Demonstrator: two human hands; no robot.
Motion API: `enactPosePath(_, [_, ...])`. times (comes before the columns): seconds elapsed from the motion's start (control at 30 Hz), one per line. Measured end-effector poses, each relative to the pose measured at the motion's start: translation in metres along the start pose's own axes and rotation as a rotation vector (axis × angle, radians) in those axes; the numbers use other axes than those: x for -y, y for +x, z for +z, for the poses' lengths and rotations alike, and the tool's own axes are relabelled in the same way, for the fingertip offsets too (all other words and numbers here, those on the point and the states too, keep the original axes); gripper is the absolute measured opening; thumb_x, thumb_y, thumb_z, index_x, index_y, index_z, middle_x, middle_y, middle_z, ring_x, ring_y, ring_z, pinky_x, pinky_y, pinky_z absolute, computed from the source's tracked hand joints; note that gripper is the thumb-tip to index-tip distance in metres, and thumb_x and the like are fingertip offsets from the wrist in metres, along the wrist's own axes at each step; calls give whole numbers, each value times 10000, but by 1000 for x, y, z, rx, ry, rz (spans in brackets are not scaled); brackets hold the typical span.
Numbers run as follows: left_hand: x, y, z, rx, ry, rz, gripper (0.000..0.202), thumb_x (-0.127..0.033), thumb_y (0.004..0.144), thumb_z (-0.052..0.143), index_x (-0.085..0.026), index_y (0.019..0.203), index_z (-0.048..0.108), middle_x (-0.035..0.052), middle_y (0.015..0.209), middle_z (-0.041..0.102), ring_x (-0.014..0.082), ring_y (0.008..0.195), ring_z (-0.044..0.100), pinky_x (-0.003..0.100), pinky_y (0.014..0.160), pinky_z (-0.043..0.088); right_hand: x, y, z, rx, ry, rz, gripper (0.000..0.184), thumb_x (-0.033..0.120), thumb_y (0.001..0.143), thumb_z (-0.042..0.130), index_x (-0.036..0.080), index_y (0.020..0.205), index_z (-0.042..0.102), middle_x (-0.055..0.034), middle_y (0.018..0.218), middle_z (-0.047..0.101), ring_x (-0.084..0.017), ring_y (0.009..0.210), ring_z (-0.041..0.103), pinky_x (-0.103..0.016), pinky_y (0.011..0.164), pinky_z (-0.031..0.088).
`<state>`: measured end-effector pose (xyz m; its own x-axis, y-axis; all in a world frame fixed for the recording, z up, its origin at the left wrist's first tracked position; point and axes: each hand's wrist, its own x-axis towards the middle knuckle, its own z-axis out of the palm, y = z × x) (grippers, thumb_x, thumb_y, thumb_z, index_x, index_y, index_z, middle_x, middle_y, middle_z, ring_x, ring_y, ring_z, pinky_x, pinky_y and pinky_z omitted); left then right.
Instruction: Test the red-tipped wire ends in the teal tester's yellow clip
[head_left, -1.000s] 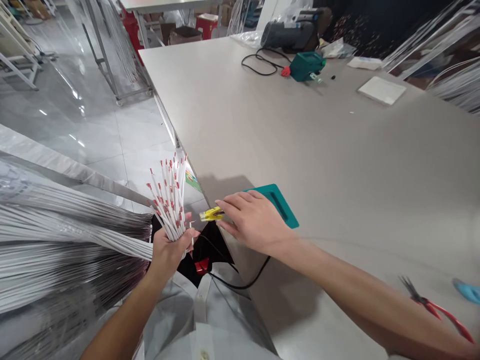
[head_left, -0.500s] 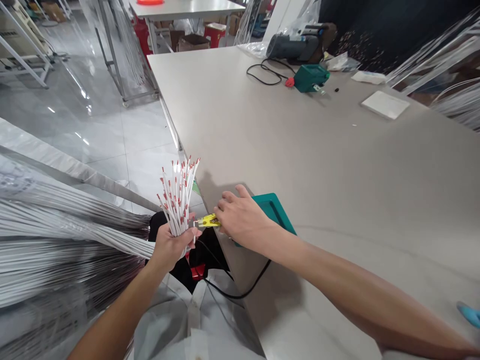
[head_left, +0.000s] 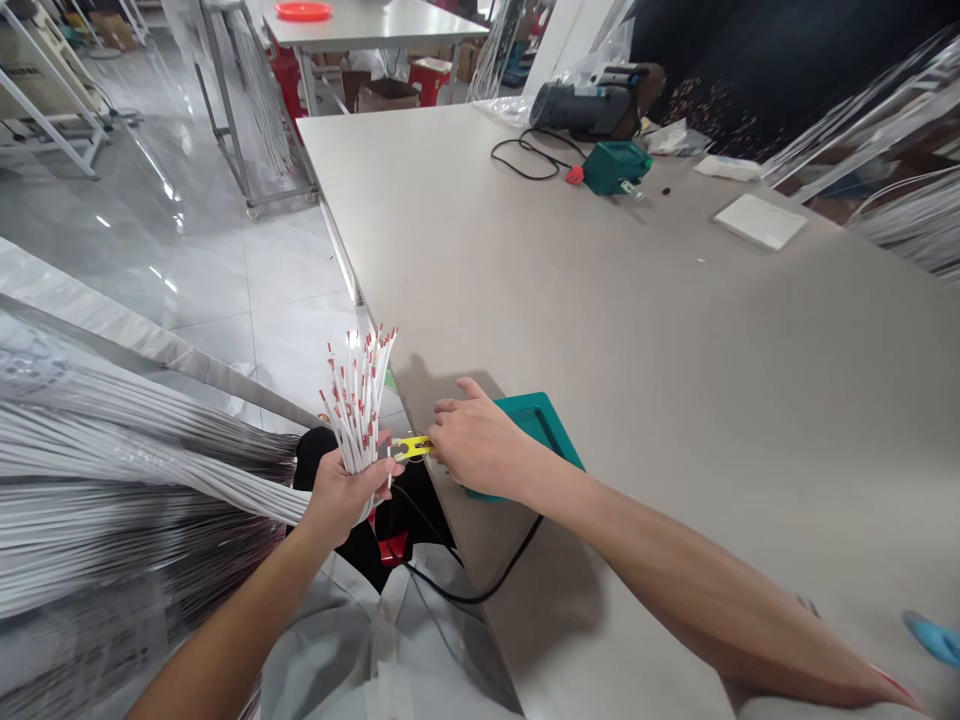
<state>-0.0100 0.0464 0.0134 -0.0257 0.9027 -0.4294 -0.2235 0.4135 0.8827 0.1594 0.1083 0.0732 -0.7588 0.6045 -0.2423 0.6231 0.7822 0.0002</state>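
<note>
My left hand point(head_left: 346, 492) is wrapped round a bundle of white cables point(head_left: 358, 400) whose short red-and-white ends fan upward, just off the table's edge. One cable end stands slightly apart at the bundle's right side, by the thumb. My right hand point(head_left: 480, 442) is closed on yellow wire strippers point(head_left: 414, 447), with their metal jaws at that cable end. Its fingers partly hide the handles, and whether the jaws are fully closed on the cable is hard to make out. Beneath the right hand lies a teal tray point(head_left: 555, 425) on the table.
The grey table point(head_left: 637, 330) stretches away to the right. On its far side stand a dark motor-like machine point(head_left: 574, 103), a green box point(head_left: 619, 167) with a black cord, and a white pad point(head_left: 760, 221). Long white cables point(head_left: 150, 450) hang at left. A black cord point(head_left: 495, 590) loops near my lap.
My right hand has turned slightly and its fingers have drawn closer together round the wire strippers. The left hand holds the bundle in nearly the same place. The view has shifted a little.
</note>
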Motion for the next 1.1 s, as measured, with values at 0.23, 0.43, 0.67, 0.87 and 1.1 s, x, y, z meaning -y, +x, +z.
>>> enactPosePath(0.23, [3,0,0,-5,-8,-34,463,-228,595,724,-73,1018,619,45,623,673,72,423,499,213,441,411,0,-1,1,0,0,1,166,126,755,501,118,664,640,-100,653,651,-215,767,565,-454,864,206])
enactPosePath(0.43, [6,1,0,5,-5,-52,480,-236,591,729,-81,1031,621,42,621,673,73,424,503,210,444,421,0,-2,2,-27,6,14,184,186,783,491,113,687,630,-99,657,642,-225,779,563,-455,860,214])
enactPosePath(0.67, [4,-2,5,-60,-10,-48,477,-229,579,732,-78,1023,639,35,607,671,83,436,522,221,472,460,0,-4,4,-63,21,134,373,403,727,609,89,928,596,-121,823,656,-259,846,564,-436,864,217])
enactPosePath(0.87, [3,-3,2,-72,1,-51,484,-245,561,741,-98,1012,649,37,617,686,96,463,553,221,494,478,0,-3,6,-35,58,141,513,450,686,665,103,1047,552,-118,859,662,-269,885,560,-441,871,211])
enactPosePath(1.1, [3,-6,-4,-56,23,-11,454,-261,609,720,-100,1023,628,44,645,688,85,450,532,223,483,466,-4,-3,5,-41,95,126,490,525,688,632,127,972,591,-105,806,656,-261,866,566,-456,872,237])
